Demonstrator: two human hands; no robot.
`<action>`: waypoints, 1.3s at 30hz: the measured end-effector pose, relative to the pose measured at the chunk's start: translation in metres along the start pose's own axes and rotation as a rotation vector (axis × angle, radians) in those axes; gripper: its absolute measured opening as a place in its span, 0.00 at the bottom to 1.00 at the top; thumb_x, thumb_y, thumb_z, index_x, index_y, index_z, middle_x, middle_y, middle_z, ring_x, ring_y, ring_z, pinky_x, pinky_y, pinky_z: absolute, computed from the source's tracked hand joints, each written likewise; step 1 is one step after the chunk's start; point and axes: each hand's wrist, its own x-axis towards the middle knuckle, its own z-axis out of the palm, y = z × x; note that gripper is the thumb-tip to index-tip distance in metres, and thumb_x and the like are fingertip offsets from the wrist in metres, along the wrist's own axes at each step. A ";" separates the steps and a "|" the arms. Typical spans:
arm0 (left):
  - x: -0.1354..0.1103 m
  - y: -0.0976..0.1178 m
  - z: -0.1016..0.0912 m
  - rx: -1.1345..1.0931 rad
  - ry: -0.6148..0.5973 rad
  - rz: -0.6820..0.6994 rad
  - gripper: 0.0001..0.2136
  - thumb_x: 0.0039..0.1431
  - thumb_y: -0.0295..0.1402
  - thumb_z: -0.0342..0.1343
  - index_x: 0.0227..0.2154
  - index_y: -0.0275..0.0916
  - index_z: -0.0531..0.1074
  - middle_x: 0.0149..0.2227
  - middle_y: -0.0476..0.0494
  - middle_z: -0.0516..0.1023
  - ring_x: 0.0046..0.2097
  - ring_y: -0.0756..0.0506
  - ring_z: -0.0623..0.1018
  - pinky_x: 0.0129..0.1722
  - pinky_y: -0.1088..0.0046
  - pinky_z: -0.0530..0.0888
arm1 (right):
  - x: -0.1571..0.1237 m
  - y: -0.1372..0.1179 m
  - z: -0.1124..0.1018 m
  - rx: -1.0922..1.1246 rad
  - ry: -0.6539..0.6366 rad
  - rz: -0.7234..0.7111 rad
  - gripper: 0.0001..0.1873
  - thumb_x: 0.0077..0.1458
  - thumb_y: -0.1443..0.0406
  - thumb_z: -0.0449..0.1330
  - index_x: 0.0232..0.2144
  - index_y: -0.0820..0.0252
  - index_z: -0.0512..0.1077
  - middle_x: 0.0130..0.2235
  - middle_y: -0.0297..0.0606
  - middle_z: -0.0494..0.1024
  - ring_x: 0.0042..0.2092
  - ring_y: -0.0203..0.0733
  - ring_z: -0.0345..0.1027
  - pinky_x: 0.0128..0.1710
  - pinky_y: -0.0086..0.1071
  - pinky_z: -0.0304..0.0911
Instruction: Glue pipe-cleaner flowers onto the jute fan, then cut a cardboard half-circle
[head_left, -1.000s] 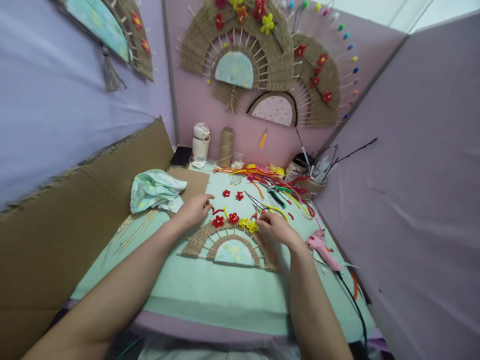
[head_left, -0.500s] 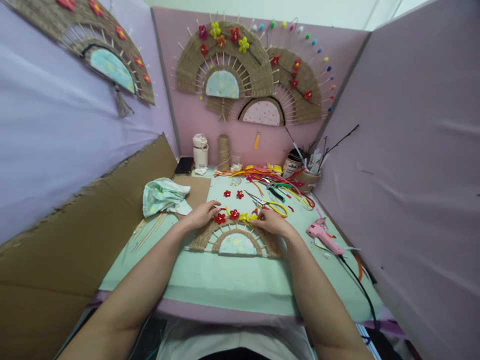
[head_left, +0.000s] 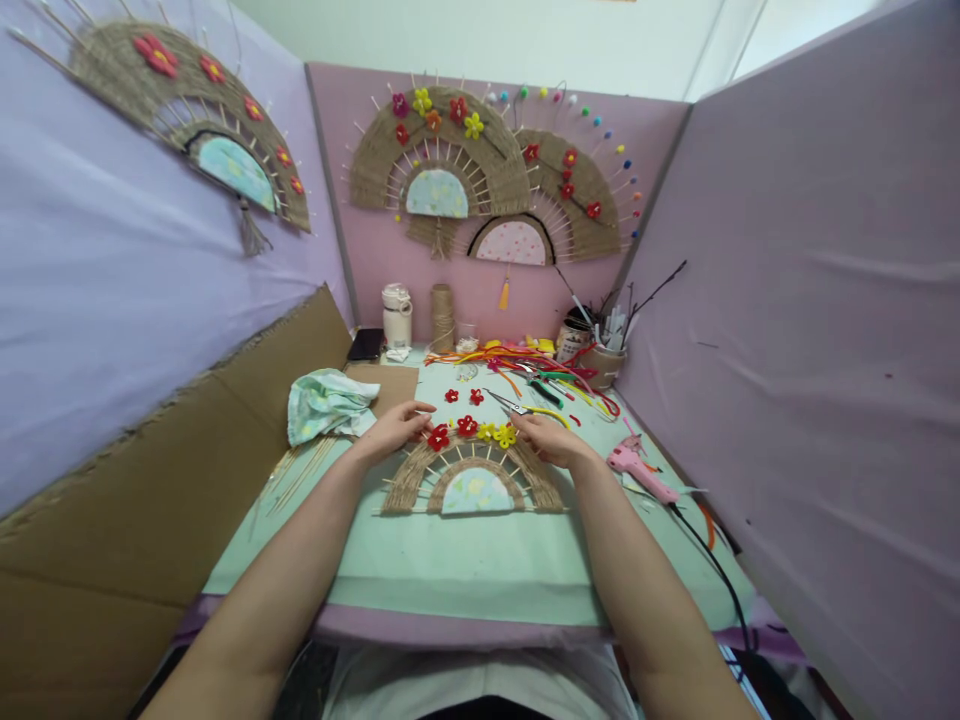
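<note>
A half-round woven twine fan (head_left: 405, 478) on thin sticks lies flat on the table, a pale blue-green fabric piece (head_left: 477, 492) at its centre. Along its top edge sit two red flowers (head_left: 467, 427) and two yellow flowers (head_left: 506, 436). My left hand (head_left: 397, 430) is at the fan's upper left, fingers apart, close to the outer red flower. At the upper right, my right hand (head_left: 549, 440) has its fingers stretched towards the outer yellow flower; whether they touch it is unclear. Scissors with yellow handles (head_left: 546, 412) lie just behind that hand.
Two loose red flowers (head_left: 476, 397) lie beyond the fan. A pink glue gun (head_left: 641, 470) with a black cord is at right. Crumpled fabric (head_left: 330, 405) and thin sticks (head_left: 307, 465) lie left. Pliers (head_left: 544, 390), pipe cleaners (head_left: 487, 354) and a twine spool (head_left: 442, 318) stand or lie behind.
My right hand has drawn slightly away from the yellow flowers, which now show more fully. My left hand has shifted slightly off the fan's edge. The head view has tilted up a little.
</note>
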 end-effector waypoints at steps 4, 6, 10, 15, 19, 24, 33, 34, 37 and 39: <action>-0.001 0.002 -0.001 -0.077 0.001 -0.048 0.21 0.47 0.42 0.64 0.42 0.35 0.71 0.33 0.44 0.76 0.31 0.52 0.72 0.32 0.76 0.68 | 0.006 0.004 0.001 -0.007 0.016 -0.072 0.20 0.39 0.52 0.68 0.28 0.57 0.66 0.20 0.24 0.65 0.21 0.30 0.58 0.19 0.24 0.48; -0.003 0.005 -0.001 -0.094 -0.006 -0.056 0.22 0.47 0.43 0.65 0.42 0.35 0.71 0.33 0.44 0.76 0.31 0.52 0.72 0.31 0.77 0.68 | 0.006 0.004 0.002 0.019 0.046 -0.103 0.21 0.36 0.56 0.69 0.28 0.57 0.64 0.20 0.23 0.66 0.21 0.30 0.59 0.19 0.24 0.50; -0.007 0.009 -0.003 -0.089 -0.014 -0.056 0.26 0.47 0.50 0.63 0.43 0.36 0.72 0.36 0.43 0.75 0.31 0.50 0.73 0.27 0.77 0.67 | 0.001 -0.003 0.003 0.150 0.069 -0.139 0.23 0.35 0.57 0.69 0.29 0.55 0.61 0.21 0.23 0.69 0.22 0.33 0.65 0.19 0.24 0.53; -0.005 0.008 -0.008 -0.148 -0.074 -0.073 0.30 0.50 0.57 0.56 0.46 0.36 0.71 0.40 0.38 0.77 0.37 0.45 0.77 0.30 0.73 0.71 | -0.001 -0.009 -0.002 0.230 0.198 -0.257 0.24 0.35 0.56 0.68 0.30 0.54 0.59 0.22 0.24 0.69 0.24 0.36 0.67 0.21 0.26 0.57; -0.006 0.009 -0.009 -0.147 -0.115 -0.054 0.29 0.51 0.55 0.56 0.46 0.35 0.70 0.43 0.35 0.77 0.42 0.43 0.77 0.37 0.70 0.73 | 0.001 -0.009 -0.004 0.171 0.309 -0.366 0.23 0.37 0.55 0.66 0.32 0.54 0.59 0.22 0.24 0.69 0.23 0.35 0.64 0.21 0.26 0.55; -0.010 0.011 -0.007 -0.017 -0.257 0.052 0.23 0.43 0.42 0.67 0.42 0.36 0.73 0.42 0.40 0.79 0.44 0.41 0.77 0.43 0.68 0.71 | -0.001 -0.009 -0.004 0.139 0.254 -0.468 0.22 0.41 0.56 0.65 0.33 0.54 0.58 0.23 0.24 0.69 0.25 0.35 0.64 0.25 0.27 0.57; -0.001 0.001 -0.003 0.003 -0.250 0.062 0.18 0.43 0.42 0.67 0.33 0.34 0.76 0.35 0.41 0.81 0.39 0.43 0.77 0.41 0.68 0.71 | -0.003 -0.007 -0.020 0.048 0.219 -0.437 0.25 0.54 0.42 0.50 0.36 0.57 0.66 0.33 0.36 0.76 0.32 0.38 0.69 0.26 0.28 0.59; 0.001 -0.001 -0.003 -0.013 -0.255 0.053 0.18 0.42 0.42 0.67 0.34 0.34 0.76 0.36 0.40 0.81 0.39 0.42 0.77 0.41 0.67 0.71 | -0.001 -0.007 -0.022 0.121 0.208 -0.432 0.27 0.54 0.41 0.48 0.36 0.57 0.67 0.38 0.39 0.77 0.37 0.40 0.71 0.29 0.29 0.61; 0.004 -0.005 -0.005 -0.049 -0.276 0.032 0.18 0.41 0.41 0.68 0.34 0.34 0.76 0.37 0.39 0.81 0.39 0.43 0.78 0.41 0.67 0.72 | 0.002 -0.006 -0.027 0.344 0.128 -0.409 0.25 0.53 0.43 0.53 0.39 0.56 0.72 0.48 0.42 0.77 0.49 0.45 0.70 0.38 0.32 0.65; 0.005 -0.007 -0.006 -0.088 -0.305 0.008 0.18 0.42 0.39 0.68 0.35 0.34 0.76 0.37 0.38 0.81 0.39 0.43 0.78 0.42 0.67 0.73 | 0.000 -0.005 -0.027 0.420 -0.010 -0.372 0.23 0.51 0.47 0.59 0.43 0.54 0.74 0.51 0.41 0.76 0.52 0.47 0.69 0.42 0.36 0.66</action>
